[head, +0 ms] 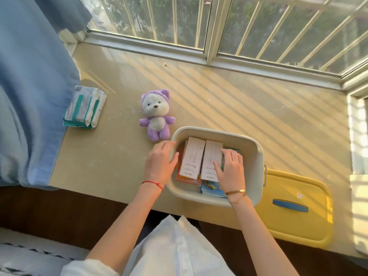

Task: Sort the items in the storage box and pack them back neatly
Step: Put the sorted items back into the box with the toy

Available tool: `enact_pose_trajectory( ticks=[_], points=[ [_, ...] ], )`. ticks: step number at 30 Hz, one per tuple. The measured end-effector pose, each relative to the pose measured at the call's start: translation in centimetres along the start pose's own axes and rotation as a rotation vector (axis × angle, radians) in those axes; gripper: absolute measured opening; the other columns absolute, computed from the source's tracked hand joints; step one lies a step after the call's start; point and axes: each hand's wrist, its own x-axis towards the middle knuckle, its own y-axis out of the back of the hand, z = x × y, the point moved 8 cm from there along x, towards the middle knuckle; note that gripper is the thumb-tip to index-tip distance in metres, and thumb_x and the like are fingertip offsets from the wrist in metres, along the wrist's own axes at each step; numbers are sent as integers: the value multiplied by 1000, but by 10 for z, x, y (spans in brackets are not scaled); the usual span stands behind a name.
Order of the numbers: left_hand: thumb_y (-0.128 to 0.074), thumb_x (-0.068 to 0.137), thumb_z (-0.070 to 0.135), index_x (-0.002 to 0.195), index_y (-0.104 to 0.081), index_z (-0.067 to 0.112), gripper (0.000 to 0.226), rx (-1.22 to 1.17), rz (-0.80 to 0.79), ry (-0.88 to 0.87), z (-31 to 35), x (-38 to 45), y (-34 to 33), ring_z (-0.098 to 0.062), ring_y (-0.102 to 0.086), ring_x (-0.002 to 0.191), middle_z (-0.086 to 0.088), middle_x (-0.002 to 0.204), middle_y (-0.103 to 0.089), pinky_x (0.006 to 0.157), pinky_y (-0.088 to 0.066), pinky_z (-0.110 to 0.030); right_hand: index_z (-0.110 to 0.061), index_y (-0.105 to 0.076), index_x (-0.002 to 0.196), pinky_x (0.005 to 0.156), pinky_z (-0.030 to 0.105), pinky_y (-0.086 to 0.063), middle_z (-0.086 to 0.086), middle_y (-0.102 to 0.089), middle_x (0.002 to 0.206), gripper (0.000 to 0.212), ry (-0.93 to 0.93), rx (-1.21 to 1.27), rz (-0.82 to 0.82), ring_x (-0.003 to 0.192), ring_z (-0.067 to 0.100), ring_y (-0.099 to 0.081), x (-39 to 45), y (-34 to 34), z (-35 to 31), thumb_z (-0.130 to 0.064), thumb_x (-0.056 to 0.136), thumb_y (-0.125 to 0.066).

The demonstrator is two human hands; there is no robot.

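Box (256, 154) sits lower centre of the frame on the worktop (239, 100), near its front edge. Two white cartons (194, 158) lie flat side by side inside it, on top of colourful flat packets (212, 187).

Your left hand (160, 162) rests on the box's left rim, fingers (166, 145) slightly spread, thumb reaching in toward the left carton; it's not gripping anything. Your right hand (231, 168) is inside the box, palm down, fingers (229, 153) spread and pressing flat on the right carton, not clamped round it.

Yellow lid (298, 208) with a blue handle lies just right of the box, lower right of the frame, overhanging the worktop's front edge. Purple plush bear (156, 115) lies face up just above and left of the box, close to its rim but apart. Tissue pack (84, 107) sits well left, beside the blue curtain (29, 76).
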Motion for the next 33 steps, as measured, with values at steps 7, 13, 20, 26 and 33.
enact_pose_trajectory(
  ticks=[7,13,20,26,33],
  points=[
    [-64,85,19,116,-62,19,31,-4,122,-86,-22,-26,110,-20,-61,98,0,111,-64,84,-45,-28,-11,-56,121,101,36,-40,4,-58,113,39,216,-5,62,108,24,-49,-12,56,-74,-21,84,-65],
    [-60,90,22,121,-60,19,31,22,189,-53,-63,-47,187,-17,-59,107,0,118,-63,91,-48,-30,-11,-56,120,99,38,-41,6,-58,113,38,288,22,62,108,27,-50,-13,63,-137,-18,84,-65],
    [-61,89,19,118,-62,18,29,17,260,-11,-155,-39,265,-17,-59,108,-1,118,-63,91,-44,-25,-9,-59,117,96,34,-39,9,-61,112,36,299,62,102,105,30,-52,-4,29,-227,-16,83,-67],
    [-60,89,17,116,-63,18,27,1,224,-6,-242,-7,322,-20,-61,103,-1,113,-66,88,-49,-34,-14,-59,109,90,30,-36,8,-61,105,27,234,118,134,99,28,-50,2,-21,-318,-23,83,-60],
    [-61,89,18,119,-62,15,30,-33,159,-25,-317,47,354,-20,-60,107,-2,116,-66,94,-44,-30,-9,-59,116,95,33,-39,9,-61,110,36,85,118,82,106,28,-52,23,-86,-395,-22,84,-67]
  ],
)
